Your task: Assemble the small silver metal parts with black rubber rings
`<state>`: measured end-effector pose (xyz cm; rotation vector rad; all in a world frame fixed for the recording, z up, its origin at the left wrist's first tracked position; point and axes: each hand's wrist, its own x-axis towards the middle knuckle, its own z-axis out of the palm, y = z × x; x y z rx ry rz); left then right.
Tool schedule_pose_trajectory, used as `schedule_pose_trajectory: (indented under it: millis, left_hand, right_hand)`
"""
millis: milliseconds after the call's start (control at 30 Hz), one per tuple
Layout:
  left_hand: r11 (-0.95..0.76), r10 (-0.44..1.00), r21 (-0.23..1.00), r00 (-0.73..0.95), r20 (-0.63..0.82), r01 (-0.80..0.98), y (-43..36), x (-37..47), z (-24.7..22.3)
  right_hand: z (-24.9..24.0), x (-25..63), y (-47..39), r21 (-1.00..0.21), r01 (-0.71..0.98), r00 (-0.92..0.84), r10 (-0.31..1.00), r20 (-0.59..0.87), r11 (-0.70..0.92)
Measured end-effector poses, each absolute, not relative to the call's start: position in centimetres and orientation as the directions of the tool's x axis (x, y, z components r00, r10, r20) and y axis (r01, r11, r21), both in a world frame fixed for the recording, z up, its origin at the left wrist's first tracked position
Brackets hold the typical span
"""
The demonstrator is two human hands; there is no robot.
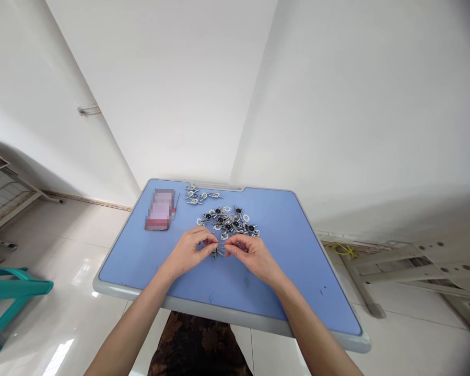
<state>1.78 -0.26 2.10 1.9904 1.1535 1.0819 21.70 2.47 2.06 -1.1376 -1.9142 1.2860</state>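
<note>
My left hand (196, 249) and my right hand (250, 255) meet over the middle of the blue desk (274, 214), thumb and forefinger pinched on each. A thin, light metal piece (221, 244) runs between the two sets of fingertips; its exact kind is too small to make out. Just below it, partly hidden by the left fingers, is a small metal part (215, 255). Beyond the hands lies a loose pile of small metal parts (227, 226) with black round centres, mixed with flat two-eared metal plates (246, 218).
Several similar metal parts (194, 200) lie apart near the desk's far edge. At the left are a phone-like slab (159, 209), its surface blurred, and a thin red-and-silver tool (175, 203). A white wall (188, 94) rises behind; a green stool (15, 287) stands left.
</note>
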Motion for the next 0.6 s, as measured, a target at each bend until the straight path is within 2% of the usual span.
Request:
schedule_pose_trajectory:
  millis: [367, 600]
  left_hand:
    - [-0.274, 0.938, 0.889, 0.306, 0.162, 0.366, -0.1, 1.6, 2.5]
    - [-0.157, 0.973, 0.948, 0.21, 0.1, 0.276, 0.5, 1.2, 1.5]
  right_hand:
    - [1.7, 21.4, 2.6, -0.961, 0.258, -0.522, 0.852, -0.052, 0.1]
    - [2.1, 21.5, 2.7, -0.971, 0.213, -0.526, 0.85, -0.024, 0.105]
